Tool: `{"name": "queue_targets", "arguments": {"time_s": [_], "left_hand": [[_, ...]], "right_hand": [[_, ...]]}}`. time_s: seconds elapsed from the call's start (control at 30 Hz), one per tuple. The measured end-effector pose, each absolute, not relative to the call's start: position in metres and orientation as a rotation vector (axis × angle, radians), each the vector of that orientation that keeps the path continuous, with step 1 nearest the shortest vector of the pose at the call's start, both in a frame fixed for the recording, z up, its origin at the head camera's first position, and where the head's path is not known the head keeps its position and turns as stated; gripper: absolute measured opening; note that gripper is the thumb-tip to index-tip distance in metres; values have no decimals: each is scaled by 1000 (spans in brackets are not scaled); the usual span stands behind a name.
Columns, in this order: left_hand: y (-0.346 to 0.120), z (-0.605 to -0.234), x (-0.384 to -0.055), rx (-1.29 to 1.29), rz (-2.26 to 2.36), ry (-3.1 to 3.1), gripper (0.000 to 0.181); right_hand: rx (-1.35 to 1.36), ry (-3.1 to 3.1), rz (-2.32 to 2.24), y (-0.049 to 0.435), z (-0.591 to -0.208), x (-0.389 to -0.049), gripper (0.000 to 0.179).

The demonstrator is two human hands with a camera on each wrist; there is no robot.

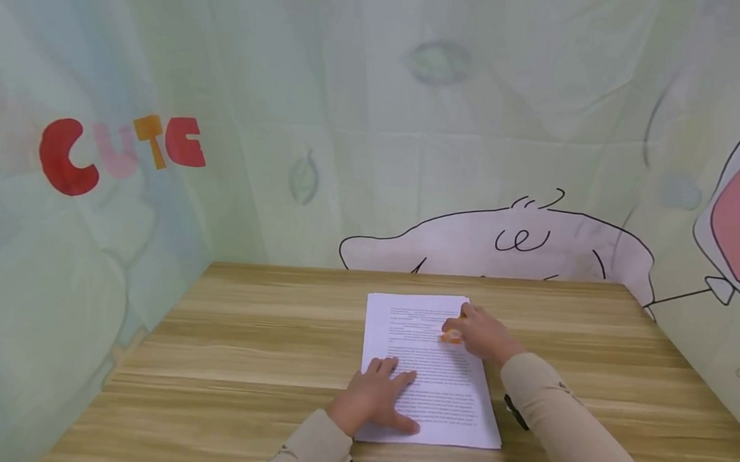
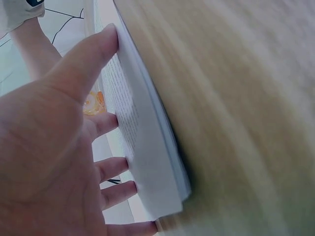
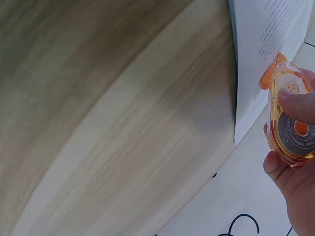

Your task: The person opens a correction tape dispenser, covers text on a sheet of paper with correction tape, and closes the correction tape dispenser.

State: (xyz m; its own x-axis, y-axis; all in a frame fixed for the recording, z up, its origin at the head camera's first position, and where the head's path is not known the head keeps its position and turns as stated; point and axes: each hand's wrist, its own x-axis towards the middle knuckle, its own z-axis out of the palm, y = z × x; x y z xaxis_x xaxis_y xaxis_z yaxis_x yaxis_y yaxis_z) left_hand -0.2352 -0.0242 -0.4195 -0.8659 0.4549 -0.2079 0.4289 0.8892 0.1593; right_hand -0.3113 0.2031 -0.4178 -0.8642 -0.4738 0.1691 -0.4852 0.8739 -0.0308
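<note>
Across the wood-grain table [image 1: 260,331], the right grip [image 1: 482,333] pinches an orange tape dispenser [image 3: 295,135] above printed sheets [image 1: 437,411], the left grip [image 1: 376,397] spread on them, leftward; work looks underway, the remainder untellable.

Left fingers [image 2: 114,168] spread; right fingers [image 3: 276,167] curled, gripping.

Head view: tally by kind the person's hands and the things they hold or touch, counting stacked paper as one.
Hands: 2 (left hand, right hand)
Orange tape dispenser: 1
Stack of printed paper: 1
Total: 4
</note>
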Motion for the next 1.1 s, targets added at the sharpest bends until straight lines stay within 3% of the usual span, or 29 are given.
{"name": "queue_targets", "arguments": {"time_s": [1.1], "left_hand": [[-26,-419,-233,666,204,2806,81]], "right_hand": [[665,-2945,203,238,-418,-307,20]]}}
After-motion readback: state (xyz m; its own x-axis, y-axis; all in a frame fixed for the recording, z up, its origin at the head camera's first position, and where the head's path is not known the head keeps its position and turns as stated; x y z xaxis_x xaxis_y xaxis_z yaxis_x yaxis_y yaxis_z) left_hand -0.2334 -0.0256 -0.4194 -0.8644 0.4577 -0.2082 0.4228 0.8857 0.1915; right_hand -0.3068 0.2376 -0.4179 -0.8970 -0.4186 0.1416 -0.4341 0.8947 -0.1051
